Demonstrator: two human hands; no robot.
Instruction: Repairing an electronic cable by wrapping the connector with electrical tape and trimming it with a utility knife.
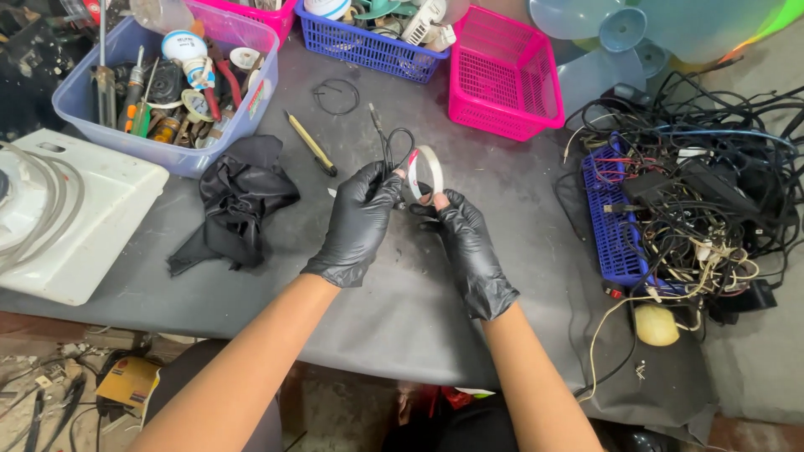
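Both my hands wear black gloves and meet above the middle of the grey table. My left hand pinches a thin black wire that loops up from my fingers. My right hand holds a white roll of tape upright, right beside the wire. The tape's end touches the wire near my left fingertips.
A crumpled black cloth and a yellow utility knife lie to the left. A clear bin of tools, a blue basket and a pink basket stand behind. A tangle of cables fills the right. A white appliance sits at far left.
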